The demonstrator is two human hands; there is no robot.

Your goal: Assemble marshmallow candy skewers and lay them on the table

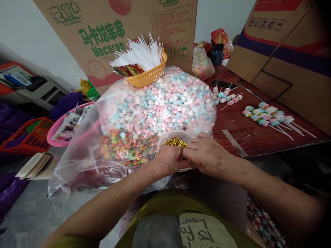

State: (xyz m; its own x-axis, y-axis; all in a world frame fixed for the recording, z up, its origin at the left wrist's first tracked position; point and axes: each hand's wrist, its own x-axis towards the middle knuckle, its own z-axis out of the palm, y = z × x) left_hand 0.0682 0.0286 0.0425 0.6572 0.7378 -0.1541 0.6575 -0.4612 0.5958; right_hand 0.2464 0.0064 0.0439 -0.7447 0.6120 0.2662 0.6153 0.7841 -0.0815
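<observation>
- Left hand (pixel 171 157) and right hand (pixel 203 153) together, fingers meeting; can't tell what they grip.
- Bowl (pixel 178 133) directly under both hands, gold strips (pixel 176 141) in it, just beyond the fingers.
- Candy bag (pixel 160 106) beyond and left of hands; basket (pixel 150 78) of white sticks (pixel 142 51) farther out.
- Candy skewers (pixel 271 111) right of right hand, well apart.

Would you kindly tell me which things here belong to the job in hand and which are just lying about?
Likely in use: gold strips; bowl; candies; white sticks; candy skewers.
Probably just lying about: phone; pink basin; orange crate.
</observation>
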